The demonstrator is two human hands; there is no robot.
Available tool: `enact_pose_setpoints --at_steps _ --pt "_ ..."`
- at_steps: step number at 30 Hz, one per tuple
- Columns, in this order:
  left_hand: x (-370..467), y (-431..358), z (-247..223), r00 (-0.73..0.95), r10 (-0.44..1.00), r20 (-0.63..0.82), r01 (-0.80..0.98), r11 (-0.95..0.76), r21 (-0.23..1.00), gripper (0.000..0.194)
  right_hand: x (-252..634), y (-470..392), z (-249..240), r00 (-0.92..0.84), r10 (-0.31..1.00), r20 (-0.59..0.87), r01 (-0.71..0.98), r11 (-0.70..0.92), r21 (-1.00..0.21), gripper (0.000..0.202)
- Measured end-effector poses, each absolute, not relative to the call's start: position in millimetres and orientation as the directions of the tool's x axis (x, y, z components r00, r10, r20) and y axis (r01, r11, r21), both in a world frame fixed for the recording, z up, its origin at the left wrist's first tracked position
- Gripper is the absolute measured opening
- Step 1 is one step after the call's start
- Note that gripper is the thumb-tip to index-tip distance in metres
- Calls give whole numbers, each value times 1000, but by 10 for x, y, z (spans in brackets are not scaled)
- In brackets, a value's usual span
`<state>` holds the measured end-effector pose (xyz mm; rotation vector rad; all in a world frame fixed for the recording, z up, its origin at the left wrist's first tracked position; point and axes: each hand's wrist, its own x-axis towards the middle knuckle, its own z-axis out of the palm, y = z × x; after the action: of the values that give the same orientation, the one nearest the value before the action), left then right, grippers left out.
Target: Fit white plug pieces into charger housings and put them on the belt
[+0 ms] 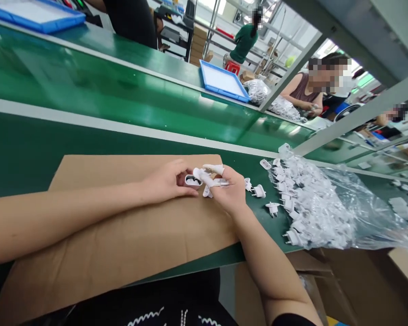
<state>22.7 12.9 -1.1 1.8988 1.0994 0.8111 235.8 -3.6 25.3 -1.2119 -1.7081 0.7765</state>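
My left hand [172,182] is closed on a small white charger housing [193,180], its open end turned to the right and dark inside. Close against that end, my right hand [230,188] has white finger covers on its fingertips. Its fingers are bent around a white plug piece [207,192], partly hidden by the thumb and fingers. Both hands are just above a brown cardboard sheet [129,231]. To the right of my right hand, several loose white plug pieces [259,191] with pins lie on the green table.
A clear plastic bag [367,199] lies on the right, with a heap of white plug pieces [313,208] spilling from it. Cardboard boxes [357,280] stand below the table edge. Beyond the green bench are blue trays [224,81], a metal post [292,74] and several people.
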Motion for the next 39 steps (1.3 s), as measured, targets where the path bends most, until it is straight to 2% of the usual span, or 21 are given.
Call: enact_pose_setpoints --at_steps 2,4,11,14,16,19,22,25,26,28,30,32,33,35,39 --pt "220 124 -41 413 906 89 355 -251 900 43 2351 -73 266 -220 894 390 487 447 -751 32" --pt "215 124 -54 404 911 84 346 -237 908 39 2335 -93 278 -287 859 424 553 510 -659 35" --pt "211 130 -25 422 894 152 357 -318 878 41 2272 -97 335 -439 750 494 678 638 -366 32" --pt "209 100 -29 439 867 236 371 -415 831 36 2258 -94 377 -498 695 518 711 670 -215 20" --pt "206 70 -52 466 814 345 399 -542 739 33 2249 -91 403 -511 690 513 730 663 -164 13" --pt "198 36 -109 520 710 474 501 -703 504 38 2238 -82 427 -483 734 477 742 633 -222 12" --pt "188 26 -163 565 636 525 609 -751 255 49 2222 -74 407 -413 817 401 729 561 -393 12" --pt "185 22 -181 580 596 555 643 -753 137 53 2191 -69 342 -314 868 384 705 485 -518 10" --pt "186 22 -176 573 597 561 640 -754 150 52 2186 -64 322 -281 880 384 694 462 -552 9" --pt "191 31 -148 551 623 555 596 -760 261 47 2206 -40 308 -245 915 319 630 401 -666 11" --pt "192 72 -95 539 684 491 519 -729 445 40 2289 -5 340 -236 949 210 519 306 -798 28" --pt "180 170 -20 491 784 381 486 -609 627 34 2431 27 412 -214 966 142 487 231 -842 40" --pt "167 249 23 438 838 325 496 -527 690 32 2514 37 453 -197 972 125 525 213 -824 40" --pt "124 472 107 303 921 245 554 -379 741 31 2664 42 519 -199 977 76 650 190 -736 35" --pt "2 1109 198 81 971 224 698 -216 683 36 2770 40 537 -284 952 -113 806 174 -565 36"
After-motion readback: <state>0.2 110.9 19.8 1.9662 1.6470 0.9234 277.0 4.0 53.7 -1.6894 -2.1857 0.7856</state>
